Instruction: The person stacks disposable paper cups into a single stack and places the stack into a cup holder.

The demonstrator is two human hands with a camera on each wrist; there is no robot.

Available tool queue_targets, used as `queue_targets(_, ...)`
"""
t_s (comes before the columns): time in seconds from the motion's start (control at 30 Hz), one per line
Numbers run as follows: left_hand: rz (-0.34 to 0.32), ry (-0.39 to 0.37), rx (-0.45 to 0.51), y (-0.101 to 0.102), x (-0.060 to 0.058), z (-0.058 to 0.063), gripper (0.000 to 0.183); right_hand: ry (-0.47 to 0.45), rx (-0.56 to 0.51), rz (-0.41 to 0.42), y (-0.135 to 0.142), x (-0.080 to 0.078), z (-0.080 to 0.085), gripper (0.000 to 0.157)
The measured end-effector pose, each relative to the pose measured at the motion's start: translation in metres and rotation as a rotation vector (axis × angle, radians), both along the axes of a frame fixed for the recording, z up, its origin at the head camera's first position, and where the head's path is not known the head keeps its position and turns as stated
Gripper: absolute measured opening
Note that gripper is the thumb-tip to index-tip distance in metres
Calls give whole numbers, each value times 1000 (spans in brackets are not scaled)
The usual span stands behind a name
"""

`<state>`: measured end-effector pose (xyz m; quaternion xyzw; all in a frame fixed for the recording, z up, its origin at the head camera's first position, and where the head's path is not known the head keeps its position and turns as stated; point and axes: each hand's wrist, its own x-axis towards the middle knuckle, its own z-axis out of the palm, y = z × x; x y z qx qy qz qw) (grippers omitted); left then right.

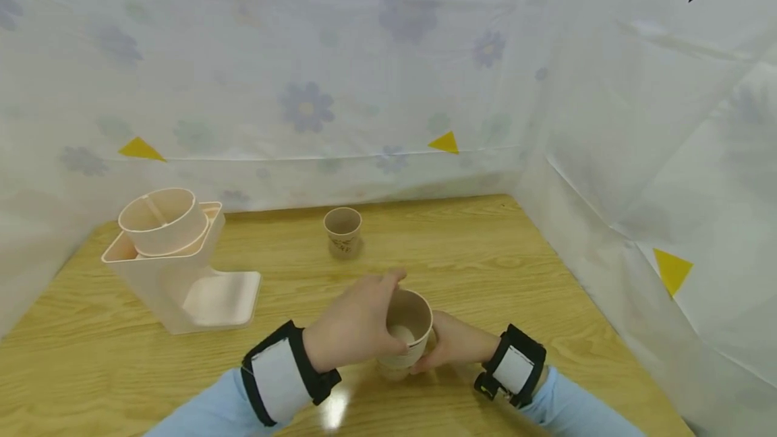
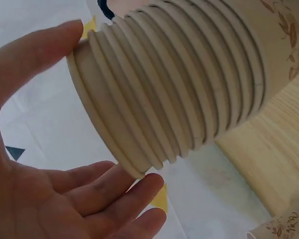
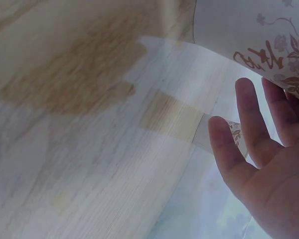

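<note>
A stack of nested paper cups [image 1: 408, 312] stands near the table's front, between both hands. In the left wrist view, several rims of the stack [image 2: 189, 79] lie close together. My left hand [image 1: 361, 322] pinches the top cup's rim, thumb on one side and fingers on the other. Lower down, my right hand [image 1: 458, 341] holds the stack's side. In the right wrist view, fingers [image 3: 251, 117] reach along the printed bottom cup [image 3: 274, 37]; the thumb is out of sight there. A single paper cup [image 1: 342, 231] stands upright farther back.
At the left stands a cream plastic stand [image 1: 200, 295] with a flat foot and a round, divided container [image 1: 164, 218] on top. The wooden table [image 1: 449, 248] meets a flowered white curtain [image 1: 364, 86] at the back and a white sheet [image 1: 668, 154] at the right.
</note>
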<state>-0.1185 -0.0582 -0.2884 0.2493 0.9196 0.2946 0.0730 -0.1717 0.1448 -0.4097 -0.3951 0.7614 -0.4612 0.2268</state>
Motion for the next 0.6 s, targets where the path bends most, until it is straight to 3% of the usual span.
queue_targets(0.1,26,-49,-1,-4,-9,-4,91,8,7,-8,-1,0,0,72)
queue_targets(0.17,92,-52,1,-9,-21,-7,90,10,3,-15,-1,1,0,72)
queue_targets(0.4,414,132,-59,-37,-86,-34,81,2,3,-54,-1,3,-3,76)
queue_targets(0.6,588,108,-119,-48,-127,-63,90,-14,10,-63,-1,8,-8,74)
